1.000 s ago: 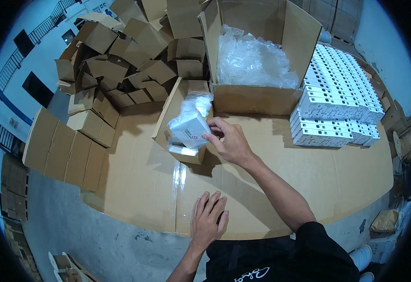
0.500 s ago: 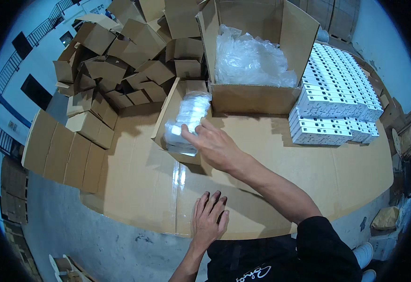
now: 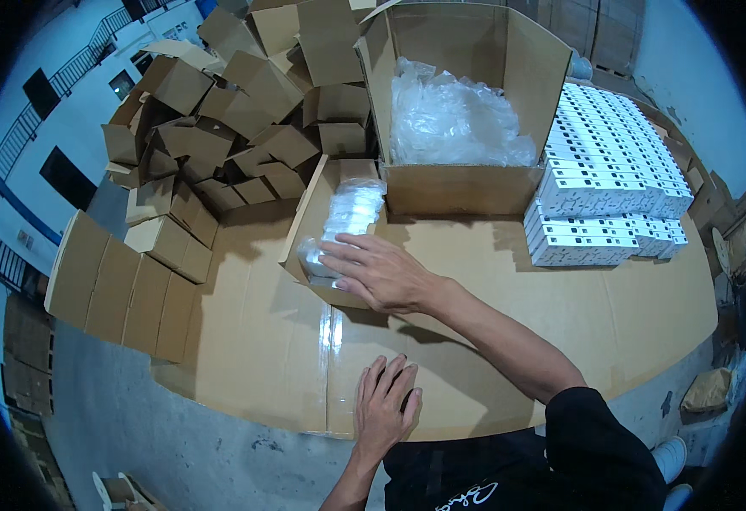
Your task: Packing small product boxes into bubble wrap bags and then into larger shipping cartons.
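A small open cardboard box (image 3: 301,223) stands near the middle of the table, holding a row of clear plastic-wrapped items (image 3: 356,204). What is inside the wrapping I cannot make out. Over the near part of that box is my right hand (image 3: 383,274), palm down, its fingers stretched out across the wrapped items and grasping nothing. The hand covers part of the contents and the box's right wall. Close to the table's near edge my left hand (image 3: 385,404) rests on the cardboard sheet (image 3: 253,349), fingers spread, holding nothing.
Behind the small box stands a large open carton (image 3: 466,189) with crumpled clear plastic bags (image 3: 458,119). Stacked white printed boxes (image 3: 616,170) are at the right. Open brown boxes (image 3: 245,111) pile up at the far left, with closed boxes (image 3: 126,281) along the left edge.
My right hand has come slightly nearer, and its bent fingers have straightened over the wrapped items. My left hand stays on the table. The whole view has shifted a little.
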`<action>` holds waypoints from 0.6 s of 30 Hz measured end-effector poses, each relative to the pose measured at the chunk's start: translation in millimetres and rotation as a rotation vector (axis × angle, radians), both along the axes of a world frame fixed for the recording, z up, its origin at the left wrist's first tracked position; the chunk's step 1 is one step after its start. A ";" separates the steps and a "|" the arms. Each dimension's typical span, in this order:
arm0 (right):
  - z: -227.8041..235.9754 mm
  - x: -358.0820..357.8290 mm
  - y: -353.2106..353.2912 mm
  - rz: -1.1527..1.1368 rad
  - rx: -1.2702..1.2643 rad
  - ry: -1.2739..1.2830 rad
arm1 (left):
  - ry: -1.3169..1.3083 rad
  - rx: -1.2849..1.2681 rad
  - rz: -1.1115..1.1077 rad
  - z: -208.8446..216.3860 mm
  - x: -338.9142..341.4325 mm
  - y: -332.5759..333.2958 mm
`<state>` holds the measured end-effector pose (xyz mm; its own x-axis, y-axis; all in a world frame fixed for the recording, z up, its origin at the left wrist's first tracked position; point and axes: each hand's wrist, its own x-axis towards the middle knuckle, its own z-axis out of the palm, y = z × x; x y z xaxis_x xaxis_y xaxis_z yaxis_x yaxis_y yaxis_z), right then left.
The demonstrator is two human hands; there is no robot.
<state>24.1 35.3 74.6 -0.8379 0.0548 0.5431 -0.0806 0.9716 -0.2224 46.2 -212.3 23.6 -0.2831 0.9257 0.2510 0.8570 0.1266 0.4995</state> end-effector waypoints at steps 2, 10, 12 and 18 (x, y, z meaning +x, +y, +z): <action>-3.7 0.1 -0.9 0.084 -0.030 0.047 | 0.007 0.000 -0.001 -0.5 -2.0 -0.2; -25.7 -17.0 0.9 0.189 0.000 -0.134 | -0.021 -0.060 -0.002 1.9 -2.1 2.7; -30.8 -14.8 0.7 0.177 0.026 -0.140 | -0.034 -0.061 0.007 3.3 -1.6 3.5; -29.9 -11.9 -3.6 0.154 0.099 -0.153 | -0.016 -0.039 -0.002 3.1 -1.2 0.6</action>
